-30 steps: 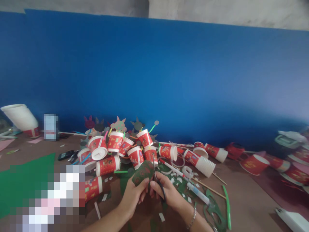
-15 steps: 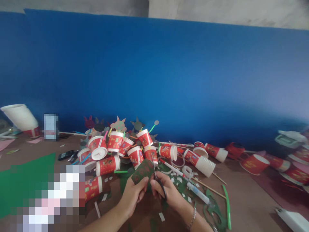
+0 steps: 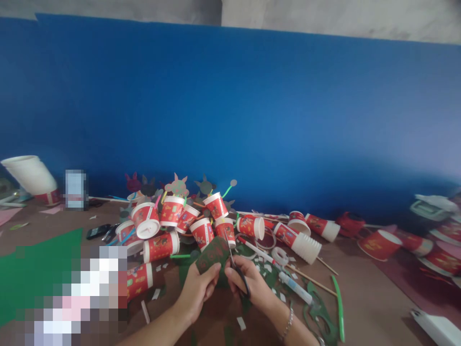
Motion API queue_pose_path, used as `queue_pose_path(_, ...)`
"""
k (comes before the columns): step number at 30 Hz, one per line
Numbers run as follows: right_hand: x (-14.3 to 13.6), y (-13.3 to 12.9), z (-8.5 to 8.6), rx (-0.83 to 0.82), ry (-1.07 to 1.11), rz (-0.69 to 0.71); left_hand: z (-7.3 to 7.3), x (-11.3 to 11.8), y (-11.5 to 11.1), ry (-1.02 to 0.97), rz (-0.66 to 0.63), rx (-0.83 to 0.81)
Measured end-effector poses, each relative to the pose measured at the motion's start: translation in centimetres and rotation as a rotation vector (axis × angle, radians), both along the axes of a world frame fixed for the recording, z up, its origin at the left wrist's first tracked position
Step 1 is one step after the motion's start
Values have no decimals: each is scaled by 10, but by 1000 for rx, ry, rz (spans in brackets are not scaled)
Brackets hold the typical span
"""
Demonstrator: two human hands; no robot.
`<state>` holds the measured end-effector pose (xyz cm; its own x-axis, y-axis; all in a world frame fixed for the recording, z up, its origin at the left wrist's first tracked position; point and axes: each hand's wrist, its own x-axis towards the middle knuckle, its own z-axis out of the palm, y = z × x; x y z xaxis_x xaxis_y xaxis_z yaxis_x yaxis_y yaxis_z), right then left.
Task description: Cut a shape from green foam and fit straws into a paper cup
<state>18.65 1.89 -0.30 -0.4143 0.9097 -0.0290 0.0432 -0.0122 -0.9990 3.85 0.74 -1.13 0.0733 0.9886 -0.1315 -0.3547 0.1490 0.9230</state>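
Note:
A dark green paper piece with reddish marks is pinched in my left hand, thumb on top. My right hand is closed round a pair of dark-handled scissors, whose blades point up and away at the paper's right edge. Just beyond both hands, red paper cups with white rims lie heaped together, some bearing paper animal heads. Small white and green scraps are scattered to the right of my right hand.
Right of my hands lie a roll of tape, a glue tube, a wooden stick and a green strip. Stacked cups lie behind them. At the left is green sheet; a blue panel stands behind.
The scissors have shifted slightly, with their blades at a different angle beside the paper. Both hands stay in nearly the same place.

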Motion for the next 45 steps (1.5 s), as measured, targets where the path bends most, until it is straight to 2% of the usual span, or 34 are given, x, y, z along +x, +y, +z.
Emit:
queue_pose_path(8, 1, 0, 5, -9, -45, -18, 2, -1, 0, -1, 2, -10)
queue_pose_path(17, 4, 3, 1, -70, -85, -19, 2, -1, 0, -12, 12, -18)
queue_pose_path(27, 9, 5, 3, -66, -120, -4, -1, -2, 2, -30, 14, -21)
queue_pose_path(35, 12, 6, 3, -55, -132, 4, 2, -2, 1, -40, 32, -47)
queue_pose_path(45, 16, 8, 5, -68, -178, 3, -3, -2, 3, -79, 85, -42)
